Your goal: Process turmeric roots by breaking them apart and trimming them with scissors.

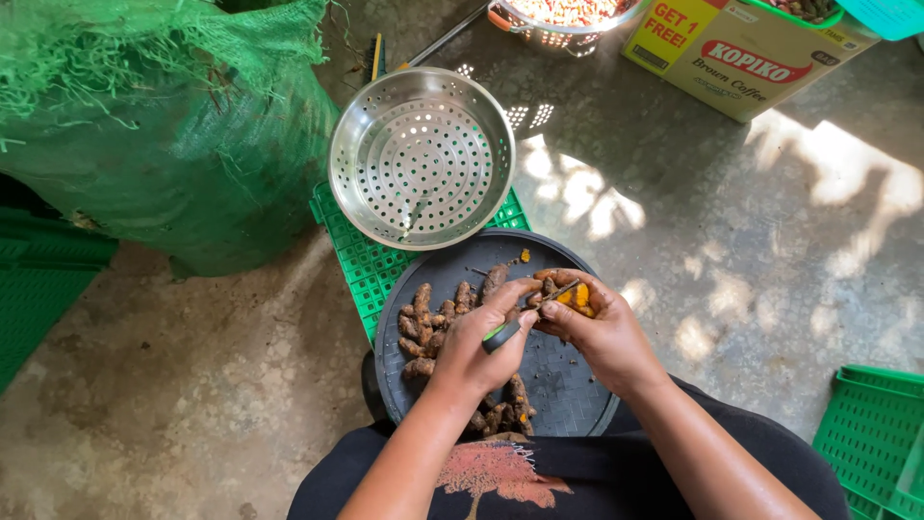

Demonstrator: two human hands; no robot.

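Note:
My left hand (pixel 474 349) grips a small knife (pixel 502 335) with a green and black handle, its blade pointing right toward the other hand. My right hand (pixel 602 339) holds a turmeric root (pixel 576 297), partly peeled and showing bright orange flesh. Both hands hover close together over a dark round tray (pixel 568 390) resting on my lap. Several unpeeled brown turmeric roots (pixel 428 323) lie on the tray's left side, and more (pixel 505 409) sit under my left wrist.
An empty perforated steel bowl (pixel 421 159) sits on a green plastic crate (pixel 361 262) beyond the tray. A green mesh sack (pixel 173 144) fills the left. A cardboard box (pixel 741 53) and another strainer (pixel 563 24) stand at the top, and a green crate (pixel 871 433) at lower right on the concrete floor.

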